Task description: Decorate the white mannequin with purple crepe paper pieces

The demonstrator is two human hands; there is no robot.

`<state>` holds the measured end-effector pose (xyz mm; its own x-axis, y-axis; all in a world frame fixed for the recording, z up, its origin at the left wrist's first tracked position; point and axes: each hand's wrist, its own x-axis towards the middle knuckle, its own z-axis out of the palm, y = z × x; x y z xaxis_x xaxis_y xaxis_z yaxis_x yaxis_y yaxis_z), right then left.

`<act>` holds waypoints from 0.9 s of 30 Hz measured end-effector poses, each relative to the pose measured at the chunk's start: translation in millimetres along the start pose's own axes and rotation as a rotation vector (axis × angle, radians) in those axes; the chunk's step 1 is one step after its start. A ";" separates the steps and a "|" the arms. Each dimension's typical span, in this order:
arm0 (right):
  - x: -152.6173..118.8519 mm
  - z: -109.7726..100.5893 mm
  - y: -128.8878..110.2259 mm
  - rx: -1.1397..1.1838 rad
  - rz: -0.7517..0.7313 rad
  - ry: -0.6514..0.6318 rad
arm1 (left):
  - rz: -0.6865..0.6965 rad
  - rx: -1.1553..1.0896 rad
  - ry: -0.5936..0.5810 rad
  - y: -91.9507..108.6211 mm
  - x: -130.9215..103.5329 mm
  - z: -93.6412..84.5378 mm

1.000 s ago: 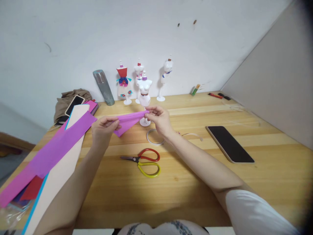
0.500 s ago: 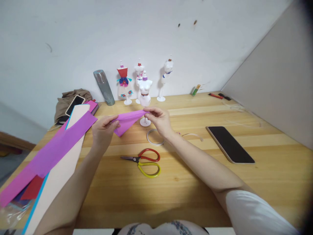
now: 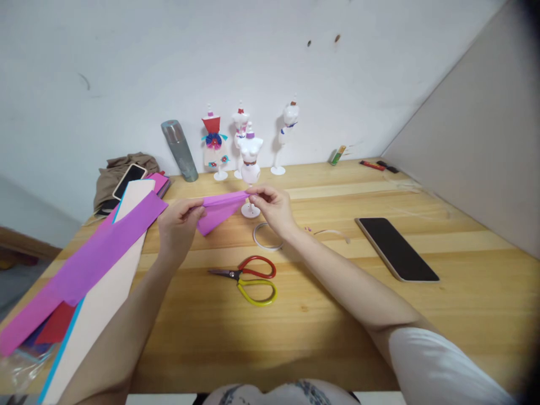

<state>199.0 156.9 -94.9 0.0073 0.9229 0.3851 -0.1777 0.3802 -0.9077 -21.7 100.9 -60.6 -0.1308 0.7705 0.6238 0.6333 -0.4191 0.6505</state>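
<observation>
Between my two hands a piece of purple crepe paper (image 3: 219, 214) is stretched, its upper edge folded over and a corner hanging down. My left hand (image 3: 179, 225) pinches the left end; my right hand (image 3: 274, 207) pinches the right end. Just behind the paper stands a small white mannequin (image 3: 250, 149) with a purple neck band and a brown waist band; the paper partly hides its stand. Below my hands lie scissors (image 3: 247, 278) with one red and one yellow handle. A white ring of tape (image 3: 266, 237) rests beside my right wrist.
Crepe paper strips (image 3: 105, 253) overlap at the left. A grey bottle (image 3: 180, 151) and several mannequins, one in a red top (image 3: 213, 140), stand by the wall. A phone (image 3: 396, 249) lies right; a glue stick (image 3: 338, 155) is at the back.
My right hand has shifted very slightly left and down, with the paper's right end. The scissors, mannequins and phone have not moved.
</observation>
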 end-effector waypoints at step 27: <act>-0.8 1.2 -14.7 0.099 0.098 -0.063 | -0.038 -0.116 0.030 8.9 5.9 -9.3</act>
<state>200.4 150.4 -81.6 -0.0761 0.9483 0.3082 -0.2703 0.2778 -0.9218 -23.9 97.3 -47.2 -0.1770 0.7732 0.6089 0.5355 -0.4435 0.7188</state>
